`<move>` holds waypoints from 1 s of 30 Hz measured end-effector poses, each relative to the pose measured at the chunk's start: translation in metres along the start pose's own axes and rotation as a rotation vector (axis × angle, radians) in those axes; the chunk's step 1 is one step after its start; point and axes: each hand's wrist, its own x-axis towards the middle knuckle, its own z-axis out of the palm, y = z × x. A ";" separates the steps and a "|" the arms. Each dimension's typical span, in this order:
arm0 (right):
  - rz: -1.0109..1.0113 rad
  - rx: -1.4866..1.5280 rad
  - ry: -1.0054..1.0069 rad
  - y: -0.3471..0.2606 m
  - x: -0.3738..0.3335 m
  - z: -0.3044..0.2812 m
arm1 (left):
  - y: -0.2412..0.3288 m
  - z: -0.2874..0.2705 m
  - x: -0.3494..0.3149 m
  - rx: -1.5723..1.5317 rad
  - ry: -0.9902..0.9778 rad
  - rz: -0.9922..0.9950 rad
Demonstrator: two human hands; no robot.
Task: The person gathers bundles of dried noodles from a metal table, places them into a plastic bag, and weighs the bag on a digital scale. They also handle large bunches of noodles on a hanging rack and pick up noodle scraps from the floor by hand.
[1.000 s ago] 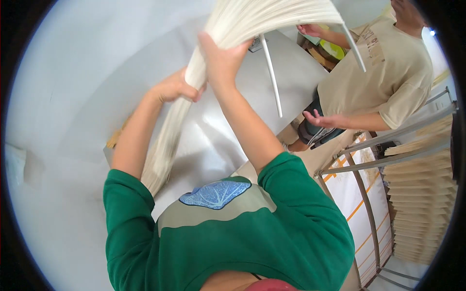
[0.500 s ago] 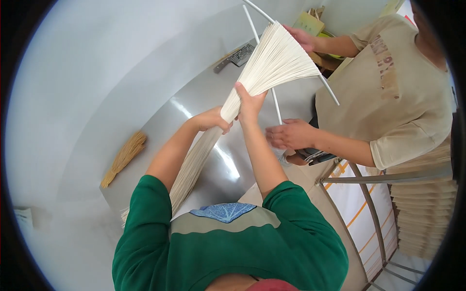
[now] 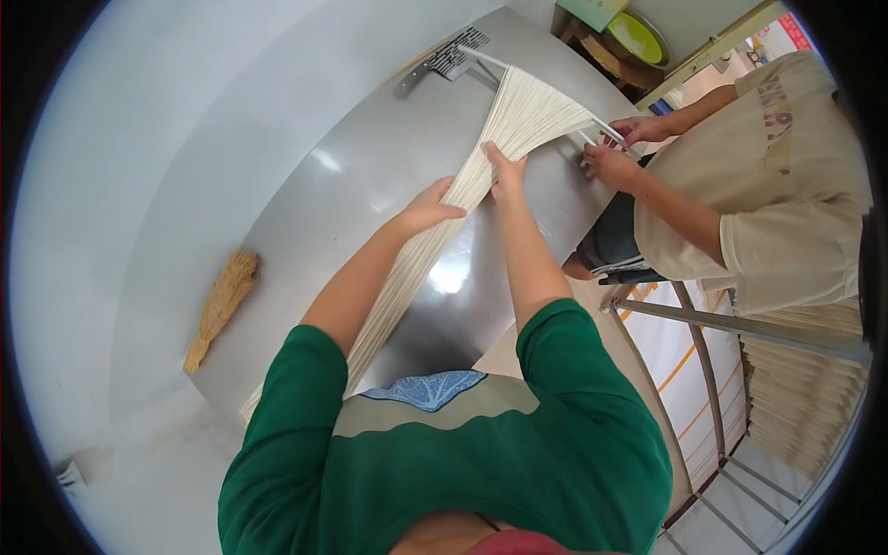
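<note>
Diagonally across the metal counter (image 3: 324, 213), from upper centre of the frame down to lower left, a long bundle of pale strands (image 3: 472, 180), fanned wide at its upper end and narrower below, with the lowest stretch partly behind the left forearm. At centre, left hand (image 3: 427, 208) on the bundle's left edge, thumb over the strands, fingers loosely around that side, some tips out of sight. Slightly higher and to the right, right hand (image 3: 504, 171) holding the opposite edge, thumb on top, fingers curled in narrow. Along the fan's upper edge, white rods (image 3: 483, 56), with a co-worker's hands (image 3: 612, 168) at their right ends, upper right of the frame. At upper centre, near the rods' left ends, a broad-bladed knife (image 3: 460, 55) on the counter. At left, near the counter's edge, a straw-coloured brush (image 3: 222, 305). In the upper right corner area, a yellow-green bowl (image 3: 636, 39); at lower right, pale hanging strands (image 3: 805, 388) beside a metal rail (image 3: 740, 326).
</note>
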 end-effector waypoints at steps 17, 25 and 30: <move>-0.194 -0.907 -0.327 -0.031 -0.123 -0.113 | -0.172 0.135 -0.422 0.449 0.735 -0.351; -0.661 -1.471 -1.230 -0.032 -0.181 -0.069 | -0.197 0.124 -0.344 0.788 0.868 -0.200; -0.630 -1.710 -1.191 -0.028 -0.125 -0.077 | -0.166 0.085 -0.272 0.819 0.822 -0.129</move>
